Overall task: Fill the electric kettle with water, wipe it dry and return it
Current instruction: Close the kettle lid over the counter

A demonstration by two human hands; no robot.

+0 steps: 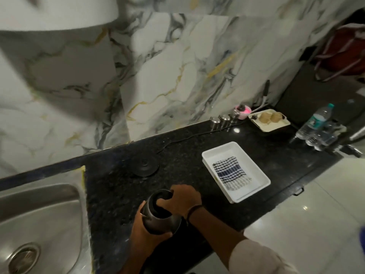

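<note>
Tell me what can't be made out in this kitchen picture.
- Water inside the kettle: the head view shows only a dark interior, partly covered by the right hand.
- Kettle's far side: hidden by the left hand wrapped around it.
- Sink: cut off by the left edge; no tap is in view.
- Bottle label: too small to read.
- Red bag: blurred, cut by the right edge.

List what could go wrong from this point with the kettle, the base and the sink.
1. The kettle is held over the counter edge by the left hand and right hand; a wet, smooth body could slip.
2. The power base and its cord lie between the sink and the tray; drips could wet the contact.
3. The checked cloth sits beyond the base, so reaching it means carrying the kettle across.
</note>
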